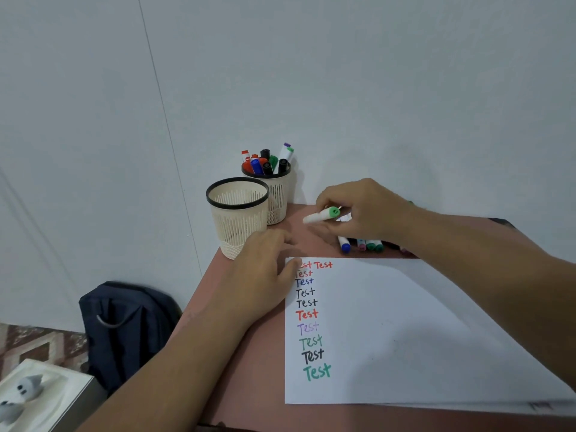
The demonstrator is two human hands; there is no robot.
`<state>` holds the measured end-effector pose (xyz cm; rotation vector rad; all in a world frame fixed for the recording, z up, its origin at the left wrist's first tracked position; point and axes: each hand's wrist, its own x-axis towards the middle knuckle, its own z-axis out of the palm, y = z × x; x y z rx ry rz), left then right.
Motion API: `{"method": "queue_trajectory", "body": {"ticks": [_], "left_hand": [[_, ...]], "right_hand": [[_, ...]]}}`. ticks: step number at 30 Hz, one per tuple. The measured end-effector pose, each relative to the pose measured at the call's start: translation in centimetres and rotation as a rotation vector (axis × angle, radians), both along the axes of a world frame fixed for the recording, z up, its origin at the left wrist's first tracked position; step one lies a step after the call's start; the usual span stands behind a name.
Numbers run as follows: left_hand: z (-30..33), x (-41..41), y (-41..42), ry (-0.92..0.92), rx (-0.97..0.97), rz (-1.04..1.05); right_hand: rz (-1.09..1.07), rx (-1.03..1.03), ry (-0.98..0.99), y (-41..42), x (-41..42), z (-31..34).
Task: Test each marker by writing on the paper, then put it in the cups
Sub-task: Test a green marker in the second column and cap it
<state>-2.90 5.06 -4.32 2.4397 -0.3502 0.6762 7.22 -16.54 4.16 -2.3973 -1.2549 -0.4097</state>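
Observation:
My right hand pinches a white marker with a light green cap above the table, behind the paper. The white paper carries a column of "Test" words in several colours. My left hand lies flat on the paper's top left corner and covers part of the first words. Two cream slotted cups with black rims stand at the table's far left: the near cup looks empty, the far cup holds several markers. More loose markers lie under my right hand, partly hidden.
The pink table ends at its left edge near the cups and meets a white wall at the back. A dark backpack sits on the floor to the left. A white box with small grey figures is at the bottom left.

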Motion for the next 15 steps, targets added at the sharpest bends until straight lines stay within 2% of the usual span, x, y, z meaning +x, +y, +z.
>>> {"method": "queue_trajectory", "body": {"ticks": [7, 10, 15], "left_hand": [[-0.1, -0.2, -0.3, -0.173, 0.021, -0.062], [0.2, -0.6, -0.5, -0.153, 0.011, -0.124], [0.5, -1.6, -0.6, -0.040, -0.064, -0.184]], "right_hand": [[-0.049, 0.509, 0.325, -0.8, -6.6, 0.0], [0.015, 0.663, 0.513, -0.5, -8.3, -0.5], [0.011, 0.836, 0.682, 0.1, -10.0, -0.8]]}}
